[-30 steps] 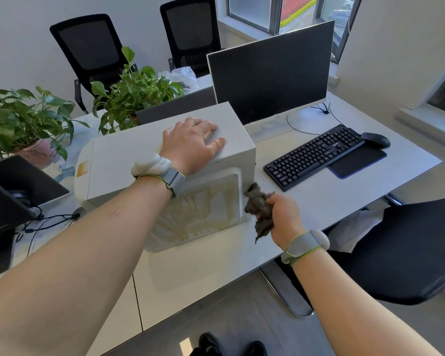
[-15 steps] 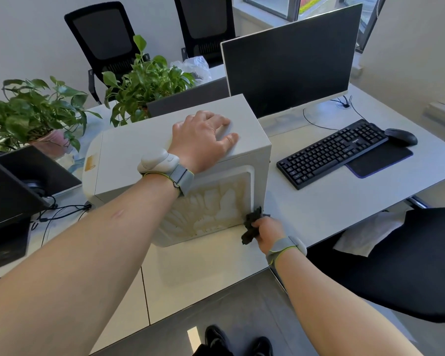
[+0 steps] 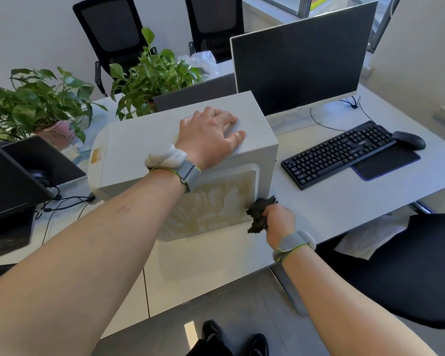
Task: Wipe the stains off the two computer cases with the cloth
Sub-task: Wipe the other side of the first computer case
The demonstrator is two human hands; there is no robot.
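Note:
A white computer case [image 3: 139, 147] lies on its side on the desk. Its near panel [image 3: 216, 204] carries yellowish smeared stains. My left hand [image 3: 208, 136] rests flat on the case's top, fingers spread, holding nothing. My right hand [image 3: 278, 218] grips a crumpled dark cloth [image 3: 258, 214], which touches the lower right corner of the stained panel. Part of that panel is hidden behind my left forearm. Only one case is in view.
A black monitor [image 3: 298, 55] stands behind the case; a black keyboard [image 3: 337, 154], mouse [image 3: 409, 140] and mouse pad lie to the right. Two potted plants [image 3: 149, 75] and a second dark screen [image 3: 8, 176] stand at left. A black chair [image 3: 409, 265] is at my right.
My right hand brought the cloth from in front of the case down to the panel's lower right corner, then up slightly along that edge. My left hand stayed on top.

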